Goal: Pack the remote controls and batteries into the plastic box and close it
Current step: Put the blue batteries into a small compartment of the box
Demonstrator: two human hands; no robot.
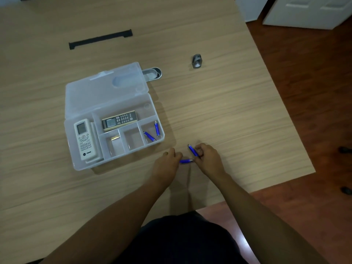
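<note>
The clear plastic box (80, 164) lies open on the wooden table, its lid (99, 94) folded back. A white remote (85, 139) rests in the left compartment and a gold-trimmed dark remote (120, 120) in the upper one. Two blue batteries (153, 131) lie in the lower right compartment. Right of the box, my left hand (168, 163) pinches one end of a blue battery (185, 161) that lies flat near the table. My right hand (208, 158) holds another blue battery (192, 150), tilted up.
A small grey metal piece (196, 61) stands at the back right. A grey oval holder (153, 73) sits behind the lid. A black strip (100, 39) lies farther back. The table's edge (285, 111) runs down the right, with wooden floor beyond.
</note>
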